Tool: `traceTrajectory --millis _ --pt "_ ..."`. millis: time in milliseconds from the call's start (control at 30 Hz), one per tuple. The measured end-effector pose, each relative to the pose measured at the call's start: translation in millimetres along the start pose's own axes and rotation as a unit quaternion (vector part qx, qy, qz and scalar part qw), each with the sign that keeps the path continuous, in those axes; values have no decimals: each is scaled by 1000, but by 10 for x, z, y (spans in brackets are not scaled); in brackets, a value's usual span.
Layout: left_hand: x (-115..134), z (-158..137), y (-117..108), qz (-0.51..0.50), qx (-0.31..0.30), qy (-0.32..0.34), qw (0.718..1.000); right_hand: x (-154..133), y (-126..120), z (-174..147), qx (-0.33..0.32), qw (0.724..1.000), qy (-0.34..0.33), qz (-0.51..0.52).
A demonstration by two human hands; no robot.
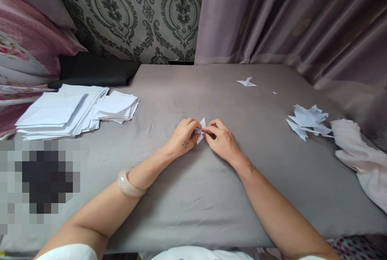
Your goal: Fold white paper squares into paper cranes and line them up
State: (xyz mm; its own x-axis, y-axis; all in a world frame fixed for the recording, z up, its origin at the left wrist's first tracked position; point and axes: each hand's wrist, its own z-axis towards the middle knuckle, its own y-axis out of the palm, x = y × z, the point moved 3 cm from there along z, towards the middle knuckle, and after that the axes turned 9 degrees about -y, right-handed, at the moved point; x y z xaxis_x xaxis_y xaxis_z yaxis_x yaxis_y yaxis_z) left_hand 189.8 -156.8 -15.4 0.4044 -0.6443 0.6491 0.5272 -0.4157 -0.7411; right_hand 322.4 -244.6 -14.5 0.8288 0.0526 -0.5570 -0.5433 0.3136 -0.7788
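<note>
Near the middle of the cloth-covered table, a small folded piece of white paper [202, 123] is pinched between my two hands. From the left, my left hand [185, 135] closes its thumb and fingers on one side of the paper. Opposite it, my right hand [222, 138] grips the other side with its fingertips. Pointed ends of the paper stick out above and below the fingers; its centre is partly hidden by them. A pale bangle [129, 183] circles my left forearm.
Stacks of white paper sheets [57, 111] and smaller cut papers [117, 107] lie at left, before a black folded cloth [96, 68]. A folded paper bird [247, 82] sits at the back. Folded paper pieces [310, 119] are piled at right beside a pale cloth [356, 151].
</note>
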Motion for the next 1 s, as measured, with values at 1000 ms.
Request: traceTrajectory --millis 1000 --pt "-9 79 28 148 -16 42 988 -26 37 103 -72 994 36 -81"
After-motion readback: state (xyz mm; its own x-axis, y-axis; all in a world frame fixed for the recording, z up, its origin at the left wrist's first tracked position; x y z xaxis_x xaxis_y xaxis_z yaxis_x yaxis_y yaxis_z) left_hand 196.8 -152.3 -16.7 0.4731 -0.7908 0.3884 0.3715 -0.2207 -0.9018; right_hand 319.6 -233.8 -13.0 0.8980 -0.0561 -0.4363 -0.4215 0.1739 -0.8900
